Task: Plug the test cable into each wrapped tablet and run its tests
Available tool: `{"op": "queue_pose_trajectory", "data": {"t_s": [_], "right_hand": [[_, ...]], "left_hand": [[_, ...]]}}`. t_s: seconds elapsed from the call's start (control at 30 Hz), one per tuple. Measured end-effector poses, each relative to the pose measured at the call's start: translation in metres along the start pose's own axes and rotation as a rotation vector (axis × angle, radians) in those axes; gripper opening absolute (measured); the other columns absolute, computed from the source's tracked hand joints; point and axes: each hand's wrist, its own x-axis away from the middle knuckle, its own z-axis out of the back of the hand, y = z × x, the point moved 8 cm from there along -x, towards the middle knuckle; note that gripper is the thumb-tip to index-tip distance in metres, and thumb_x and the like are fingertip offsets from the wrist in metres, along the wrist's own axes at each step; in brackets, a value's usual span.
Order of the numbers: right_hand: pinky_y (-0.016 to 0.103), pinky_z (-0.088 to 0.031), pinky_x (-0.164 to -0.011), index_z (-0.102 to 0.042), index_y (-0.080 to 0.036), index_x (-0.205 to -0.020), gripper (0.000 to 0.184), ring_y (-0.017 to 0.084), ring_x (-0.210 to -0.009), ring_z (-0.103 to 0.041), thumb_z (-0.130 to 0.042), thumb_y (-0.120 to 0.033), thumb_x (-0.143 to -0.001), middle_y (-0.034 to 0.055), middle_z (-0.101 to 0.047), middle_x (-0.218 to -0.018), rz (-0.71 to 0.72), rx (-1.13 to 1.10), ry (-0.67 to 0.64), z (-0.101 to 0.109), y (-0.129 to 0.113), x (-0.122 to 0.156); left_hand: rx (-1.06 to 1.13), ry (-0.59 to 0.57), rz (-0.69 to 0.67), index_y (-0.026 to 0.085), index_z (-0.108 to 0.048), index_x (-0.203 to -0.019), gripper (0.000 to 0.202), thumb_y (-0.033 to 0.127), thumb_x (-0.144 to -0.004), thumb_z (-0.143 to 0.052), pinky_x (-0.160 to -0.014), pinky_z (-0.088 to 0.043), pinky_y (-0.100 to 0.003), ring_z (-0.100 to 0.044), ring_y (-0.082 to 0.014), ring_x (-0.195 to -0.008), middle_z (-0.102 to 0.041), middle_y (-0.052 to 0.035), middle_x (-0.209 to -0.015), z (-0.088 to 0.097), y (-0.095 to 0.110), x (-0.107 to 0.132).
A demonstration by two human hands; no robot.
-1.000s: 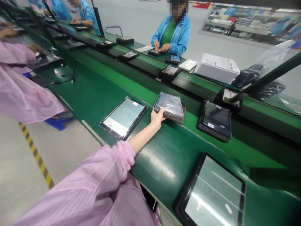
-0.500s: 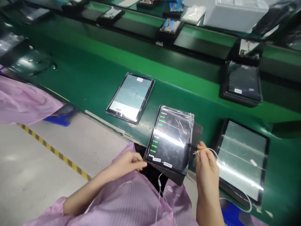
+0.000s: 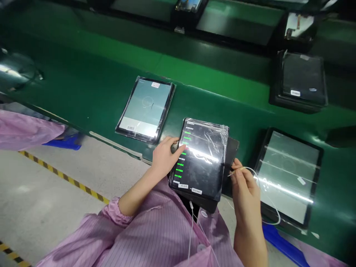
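A film-wrapped tablet (image 3: 204,157) with green text lines on its dark screen lies on a black tray at the near edge of the green belt (image 3: 91,85). My left hand (image 3: 164,155) grips the tablet's left edge, thumb on the screen side. My right hand (image 3: 244,185) is closed in a pinch on the plug end of a thin white cable (image 3: 267,193), just right of the tablet's lower right side. The cable loops away to the right over the neighbouring tablet.
A pale-screened tablet (image 3: 146,109) lies to the left on the belt, another (image 3: 289,174) to the right. A dark tablet in a tray (image 3: 302,81) sits farther back. A person's pink sleeve (image 3: 25,128) shows at far left. A yellow-black floor stripe (image 3: 63,178) runs below.
My left hand slid from the tablet's lower left corner up to its left edge. The tablet sits a little higher on the belt; the view tipped further down. My right hand kept its pinch on the cable.
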Motion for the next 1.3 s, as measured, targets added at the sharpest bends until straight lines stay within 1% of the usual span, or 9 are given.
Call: {"op": "queue_pose_trajectory", "data": {"t_s": [0.07, 0.27, 0.43, 0.53, 0.63, 0.73, 0.87, 0.97, 1.3], "right_hand": [[0.055, -0.025, -0.117, -0.066, -0.021, -0.081, 0.048, 0.034, -0.139, -0.045, -0.078, -0.065, -0.067, 0.0143, -0.062, -0.135, -0.024, -0.013, 0.014, 0.001, -0.001, -0.001], [0.050, -0.034, -0.111, -0.065, -0.022, -0.075, 0.047, 0.033, -0.138, -0.046, -0.080, -0.065, -0.063, 0.0105, -0.068, -0.121, -0.020, -0.055, -0.016, -0.013, -0.010, -0.012], [0.047, -0.039, -0.108, -0.065, -0.024, -0.071, 0.046, 0.033, -0.137, -0.046, -0.078, -0.067, -0.064, 0.0072, -0.071, -0.099, -0.032, -0.012, -0.129, -0.032, -0.011, -0.019], [0.044, -0.047, -0.097, -0.067, -0.024, -0.072, 0.044, 0.033, -0.130, -0.053, -0.073, -0.067, -0.070, 0.0073, -0.071, -0.099, -0.005, 0.030, -0.203, -0.037, -0.018, -0.025], [0.039, -0.052, -0.089, -0.069, -0.023, -0.073, 0.040, 0.028, -0.116, -0.062, -0.068, -0.062, -0.080, 0.0071, -0.071, -0.100, 0.153, 0.117, -0.124, -0.034, -0.040, -0.046], [0.033, -0.056, -0.075, -0.068, -0.021, -0.074, 0.037, 0.021, -0.090, -0.067, -0.065, -0.057, -0.082, 0.0055, -0.070, -0.093, 0.351, 0.116, 0.078, -0.034, -0.063, -0.078], [0.025, -0.055, -0.058, -0.067, -0.020, -0.080, 0.030, 0.014, -0.066, -0.064, -0.065, -0.050, -0.083, 0.0018, -0.066, -0.080, 0.339, -0.025, 0.143, -0.054, -0.063, -0.124], [0.023, -0.056, -0.056, -0.063, -0.020, -0.080, 0.025, 0.013, -0.066, -0.067, -0.065, -0.044, -0.085, 0.0006, -0.064, -0.078, 0.307, -0.082, 0.153, -0.065, -0.061, -0.137], [0.016, -0.053, -0.053, -0.060, -0.018, -0.075, 0.019, 0.009, -0.061, -0.067, -0.062, -0.031, -0.090, -0.0027, -0.059, -0.071, 0.237, -0.108, 0.100, -0.072, -0.061, -0.135]], "left_hand": [[0.064, -0.021, -0.016, 0.016, -0.069, -0.118, 0.030, 0.033, -0.095, -0.057, -0.074, -0.052, -0.033, -0.064, -0.0183, -0.075, -0.072, -0.0068, -0.107, 0.000, -0.001, 0.002], [0.163, -0.131, -0.108, 0.015, -0.064, -0.129, 0.037, 0.029, -0.099, -0.046, -0.096, -0.049, -0.041, -0.063, -0.0256, -0.114, -0.065, -0.0106, -0.125, -0.012, 0.007, 0.003], [0.168, -0.160, -0.143, 0.019, -0.061, -0.133, 0.040, 0.034, -0.099, -0.047, -0.086, -0.053, -0.038, -0.065, -0.0224, -0.100, -0.062, -0.0099, -0.123, -0.011, 0.006, -0.008], [0.166, -0.182, -0.125, 0.020, -0.057, -0.138, 0.043, 0.036, -0.099, -0.049, -0.077, -0.055, -0.035, -0.065, -0.0213, -0.094, -0.060, -0.0109, -0.128, -0.008, 0.001, -0.009], [0.117, -0.222, -0.142, 0.027, -0.041, -0.150, 0.055, 0.043, -0.099, -0.051, -0.084, -0.058, -0.040, -0.064, -0.0275, -0.111, -0.051, -0.0122, -0.144, -0.008, -0.003, 0.007], [0.029, -0.260, -0.245, 0.033, -0.015, -0.159, 0.083, 0.053, -0.093, -0.061, -0.107, -0.048, -0.053, -0.044, -0.0368, -0.142, -0.033, -0.0133, -0.160, -0.011, -0.005, 0.039], [-0.045, -0.340, -0.346, 0.033, 0.014, -0.159, 0.130, 0.065, -0.073, -0.079, -0.114, -0.039, -0.061, -0.028, -0.0444, -0.150, -0.017, -0.0191, -0.167, -0.020, -0.018, 0.074], [-0.072, -0.347, -0.372, 0.031, 0.019, -0.158, 0.143, 0.065, -0.065, -0.084, -0.115, -0.039, -0.062, -0.029, -0.0458, -0.149, -0.017, -0.0211, -0.166, -0.025, -0.028, 0.084], [-0.142, -0.223, -0.523, 0.026, 0.014, -0.159, 0.141, 0.063, -0.067, -0.085, -0.111, -0.041, -0.065, -0.032, -0.0472, -0.147, -0.012, -0.0276, -0.166, -0.032, -0.027, 0.089]]}}
